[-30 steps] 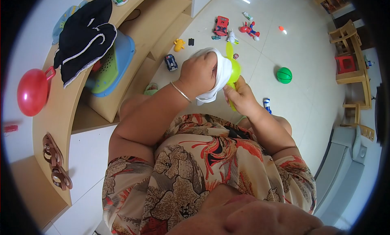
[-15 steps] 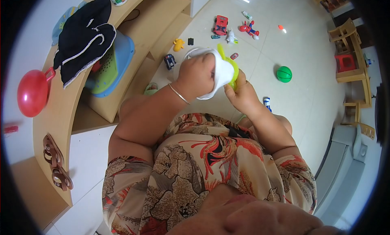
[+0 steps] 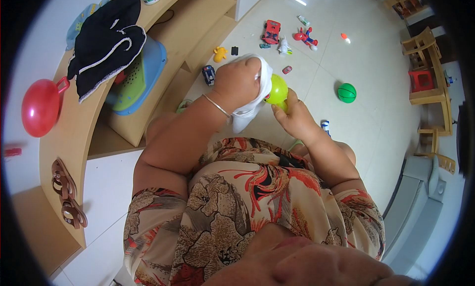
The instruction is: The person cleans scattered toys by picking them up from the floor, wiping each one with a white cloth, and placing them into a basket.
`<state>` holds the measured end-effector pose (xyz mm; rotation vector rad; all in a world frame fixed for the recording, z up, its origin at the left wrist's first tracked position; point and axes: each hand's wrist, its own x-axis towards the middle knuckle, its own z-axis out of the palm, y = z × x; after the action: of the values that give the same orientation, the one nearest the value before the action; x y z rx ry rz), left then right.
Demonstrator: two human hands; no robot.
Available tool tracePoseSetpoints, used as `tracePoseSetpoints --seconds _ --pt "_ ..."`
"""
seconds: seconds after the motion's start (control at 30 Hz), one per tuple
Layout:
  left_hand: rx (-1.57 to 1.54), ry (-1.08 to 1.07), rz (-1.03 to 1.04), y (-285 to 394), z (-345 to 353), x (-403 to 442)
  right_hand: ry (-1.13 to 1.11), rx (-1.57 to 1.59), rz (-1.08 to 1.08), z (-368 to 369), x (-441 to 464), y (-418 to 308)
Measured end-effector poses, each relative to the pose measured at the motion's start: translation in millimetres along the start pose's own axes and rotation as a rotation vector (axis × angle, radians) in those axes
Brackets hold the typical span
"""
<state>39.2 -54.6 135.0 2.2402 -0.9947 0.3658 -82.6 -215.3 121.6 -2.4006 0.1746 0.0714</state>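
A white cloth (image 3: 243,113) is bunched in my left hand (image 3: 236,82), whose fingers are closed round it. Beside it, my right hand (image 3: 295,117) grips the lower part of a yellow-green toy (image 3: 278,89) with a rounded head. The cloth lies against the left side of the toy, and a small dark and pink mark shows at the toy's edge there. My left hand and the cloth hide part of that side. Both hands are close together above the floor, in front of my body.
Scattered on the floor (image 3: 368,132) are a red toy car (image 3: 270,32), a red and blue figure (image 3: 306,38), a green ball (image 3: 347,93) and a dark blue toy car (image 3: 209,75). A wooden shelf (image 3: 74,113) at left bears dark cloth (image 3: 106,44) and sandals (image 3: 64,182).
The yellow-green toy has turned, so its rounded head shows more and its long upper part no longer does. My left hand and the cloth have shifted slightly left, away from the toy's face.
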Motion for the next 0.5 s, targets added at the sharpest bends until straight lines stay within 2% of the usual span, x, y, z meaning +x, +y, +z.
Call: tracePoseSetpoints --seconds 0.17,0.23,0.27,0.33,0.37,0.43,0.47,0.5 --pt "-0.196 -0.001 -0.129 -13 6 -1 -0.001 0.053 0.03 -5 -1 -2" --pt "-0.467 -0.079 -0.298 -23 16 -2 0.023 0.126 -0.004 -6 -2 -3" --pt "-0.467 -0.08 -0.297 -24 18 -2 0.045 0.197 -0.04 -6 -2 -3" --pt "-0.811 -0.065 -0.324 -26 22 -2 0.048 0.226 -0.053 -4 -1 1" --pt "-0.81 -0.064 -0.323 -21 16 -1 0.051 0.254 -0.066 -4 -1 1" --pt "-1.133 -0.208 -0.478 -8 5 2 0.008 0.331 -0.035 -7 -1 -2" --pt "-1.133 -0.207 -0.478 -9 8 1 -0.037 0.408 -0.001 -9 -1 -4" --pt "-1.095 -0.304 -0.446 -11 12 0 -0.037 0.408 -0.001 -7 -1 -3"
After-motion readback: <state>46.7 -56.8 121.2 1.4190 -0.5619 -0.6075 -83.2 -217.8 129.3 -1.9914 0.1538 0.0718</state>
